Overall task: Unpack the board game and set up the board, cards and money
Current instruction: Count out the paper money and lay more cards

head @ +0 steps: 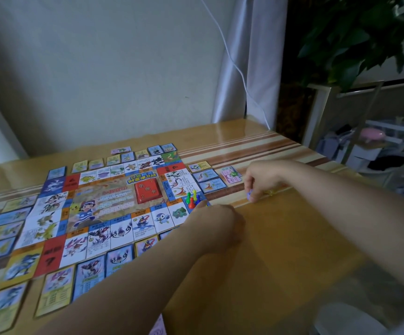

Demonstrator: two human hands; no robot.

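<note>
1. Cards (58,284) are lying flat in rows round the board (104,201). They look thin, light and slippery on the glossy table (280,238), so they are best slid to an edge or lifted by a corner.
2. The board is lying unfolded, with a red deck (147,191) sitting in its middle. It looks paper-thin and creased, so a nudge would probably shift it.
3. Pawns (192,199) are standing bunched on the board's near right corner, and they look light and easy to topple.
4. The left hand (220,221) is reaching to the pawns with curled fingers. I cannot tell whether it is holding one.
5. Money (231,176) is lying stacked right of the board, past three cards. It looks like soft paper, best pinched as a whole stack.
6. The right hand (261,182) is pinching a small purple piece (249,195) down at the table. A yellow piece (270,191) is lying just beside it. Both look hard and likely to skid.
7. A cable (232,61) and a plant (355,39) are hanging beyond the table, and neither is standing in the way.
</note>
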